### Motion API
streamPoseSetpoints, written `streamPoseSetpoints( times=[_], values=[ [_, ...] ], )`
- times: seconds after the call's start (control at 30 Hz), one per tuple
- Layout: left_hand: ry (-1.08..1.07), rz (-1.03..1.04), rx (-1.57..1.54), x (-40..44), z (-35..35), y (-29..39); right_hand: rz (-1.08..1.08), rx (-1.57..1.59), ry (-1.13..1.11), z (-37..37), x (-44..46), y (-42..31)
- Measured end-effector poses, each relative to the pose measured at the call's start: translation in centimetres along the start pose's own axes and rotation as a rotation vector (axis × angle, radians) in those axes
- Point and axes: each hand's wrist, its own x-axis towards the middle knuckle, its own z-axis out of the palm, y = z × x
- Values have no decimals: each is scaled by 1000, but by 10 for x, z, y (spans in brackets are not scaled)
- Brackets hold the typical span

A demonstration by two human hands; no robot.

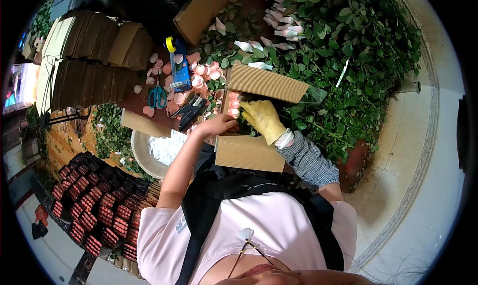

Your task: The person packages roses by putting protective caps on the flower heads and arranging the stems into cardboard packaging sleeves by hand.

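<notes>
An open cardboard box point(269, 82) lies in front of me, its ribbed flaps spread. Inside, at its left end, pink roses point(234, 104) form a short row. My left hand point(219, 125), bare, is at the box's left side just below the roses, fingers bent and close together; what they hold is hidden. A yellow glove covers my right hand point(264, 120), which reaches into the box with curled fingers beside the blooms and green leaves. Its fingertips are partly hidden, so any held stem cannot be made out.
Black pliers-like tool point(190, 112), teal scissors point(158, 97), blue tape dispenser point(180, 68) and loose petals point(199, 78) lie left of the box. Leafy stems point(343, 106) pile up right. A bowl of white pieces point(137, 150), stacked cardboard point(89, 41) and black-and-red packs point(107, 205) are further left.
</notes>
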Motion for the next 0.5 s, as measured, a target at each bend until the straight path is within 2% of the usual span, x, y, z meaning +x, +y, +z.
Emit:
streamPoseSetpoints(
  times=[0.03, 0.07, 0.1, 0.13, 0.2, 0.27, 0.3, 0.47, 0.5],
  values=[
    [-20, 74, -80, -7, -6, -1, 3, 1, 3, 4, 1, 1],
    [-42, 147, -160, -14, -12, -5, 37, -50, -172, 11, 3, 3],
    [-56, 96, -390, -14, -19, -18, 69, -100, -347, 19, 6, 5],
    [120, 49, -360, -20, -26, -24, 70, -96, -345, 27, 9, 7],
    [475, 99, -237, -31, -39, -35, 29, -120, -562, 36, 18, 7],
    [653, 63, 14, -43, -47, -41, 9, -194, -587, 34, 18, 5],
    [694, 41, -29, -42, -49, -48, -24, -185, -528, 32, 16, 4],
    [723, 125, 75, -32, -26, -48, -36, -228, -437, 26, 11, -4],
    [652, 151, -75, -28, -19, -36, 6, -188, -435, 33, 11, -3]
  ],
)
